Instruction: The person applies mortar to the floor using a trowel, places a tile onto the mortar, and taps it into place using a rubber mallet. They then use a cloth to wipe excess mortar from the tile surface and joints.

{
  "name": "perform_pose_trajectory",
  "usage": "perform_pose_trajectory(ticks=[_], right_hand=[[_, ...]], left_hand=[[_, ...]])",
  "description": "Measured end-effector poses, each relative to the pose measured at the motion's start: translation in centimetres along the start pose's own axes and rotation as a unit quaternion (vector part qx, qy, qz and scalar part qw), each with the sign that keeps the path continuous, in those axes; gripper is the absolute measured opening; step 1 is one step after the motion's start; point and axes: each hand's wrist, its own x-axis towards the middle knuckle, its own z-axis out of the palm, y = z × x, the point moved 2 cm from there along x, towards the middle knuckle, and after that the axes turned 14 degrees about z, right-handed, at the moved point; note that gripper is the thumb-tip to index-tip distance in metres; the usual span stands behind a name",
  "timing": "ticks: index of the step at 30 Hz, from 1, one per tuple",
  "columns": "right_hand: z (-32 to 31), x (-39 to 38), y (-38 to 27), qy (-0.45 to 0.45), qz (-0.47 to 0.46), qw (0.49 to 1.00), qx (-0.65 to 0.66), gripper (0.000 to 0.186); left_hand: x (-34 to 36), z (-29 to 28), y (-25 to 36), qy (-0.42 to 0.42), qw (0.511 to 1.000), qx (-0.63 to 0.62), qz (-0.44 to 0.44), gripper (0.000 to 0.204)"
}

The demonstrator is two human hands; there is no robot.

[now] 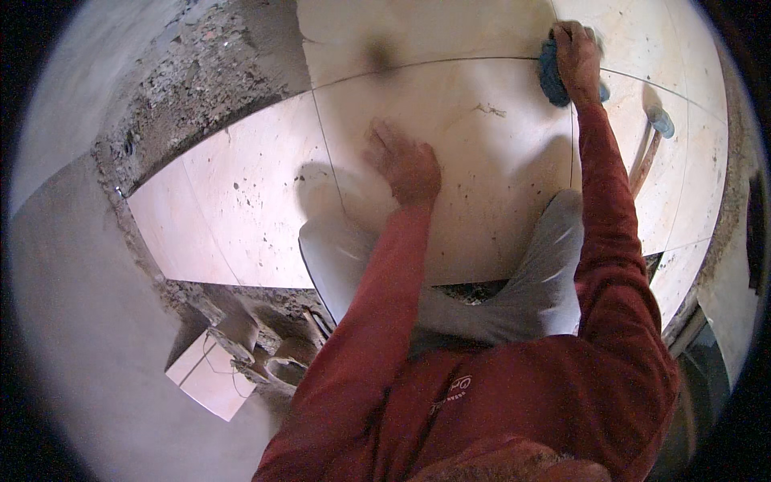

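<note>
Pale cream floor tiles with dark specks lie under both hands, thin joints running between them. My left hand is over a tile in the middle, its fingers stretched out and slightly blurred, with nothing in it. Whether the palm presses on the tile I cannot tell. Farther off at the right, my right hand is closed on a blue cloth, which rests at the crossing of two joints. A mallet with a light blue-grey head and wooden handle lies on the tiles beside my right forearm.
Rough grey mortar and rubble fill an untiled patch at the far left. A cut piece of tile lies at the lower left near broken debris. My knees, in grey trousers, are on the tiles. Grey wall surfaces curve along the left.
</note>
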Motion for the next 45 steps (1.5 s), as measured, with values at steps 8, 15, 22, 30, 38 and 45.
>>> perform_pose_trajectory(ticks=[8,15,22,30,38,45], right_hand=[[12.1,-11.0,-31.0,-0.126,-0.254,0.954,0.101,0.025],[18.1,-17.1,-28.1,-0.111,-0.314,0.937,0.107,0.044],[9.4,-9.1,-12.9,-0.176,-0.177,0.968,-0.029,0.046],[-2.4,3.2,6.3,-0.13,0.017,0.989,-0.062,0.03],[0.2,23.4,4.8,-0.223,0.057,0.967,0.11,0.047],[5.0,18.2,2.4,-0.125,-0.056,0.988,-0.073,0.063]], left_hand=[[-0.2,1.5,-0.2,0.009,0.996,0.081,0.03,0.075],[-1.2,1.7,0.6,0.026,0.996,0.054,0.066,0.079],[-0.3,0.9,-0.2,0.052,0.996,0.068,0.025,0.073],[0.0,0.8,0.6,0.017,0.993,0.114,0.013,0.071],[0.7,0.9,2.3,0.047,0.993,0.1,0.047,0.072],[0.2,-0.2,1.1,0.029,0.993,0.108,0.036,0.067]])
